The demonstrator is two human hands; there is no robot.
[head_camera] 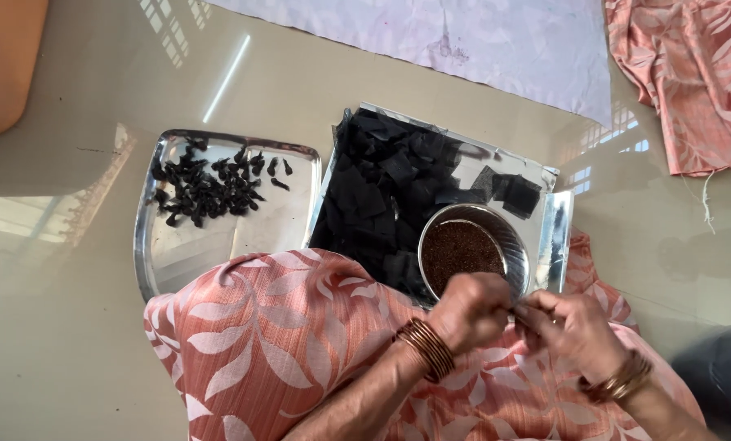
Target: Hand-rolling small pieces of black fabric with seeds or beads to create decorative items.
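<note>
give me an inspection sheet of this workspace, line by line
surface: glossy beige floor with window reflections
job's things: steel bowl of dark brown seeds on a steel tray heaped with black cloth squares; second steel tray holds small black twisted bundles
clutter: pale cloth at top; pink leaf-print fabric at top right with loose threads
grips: left hand and right hand meet fingertip to fingertip just below the bowl; whatever they pinch is too small to tell
cables: nothing seen
surroundings: orange object at top left; leaf-print garment over the lap; bangles on both wrists
</note>
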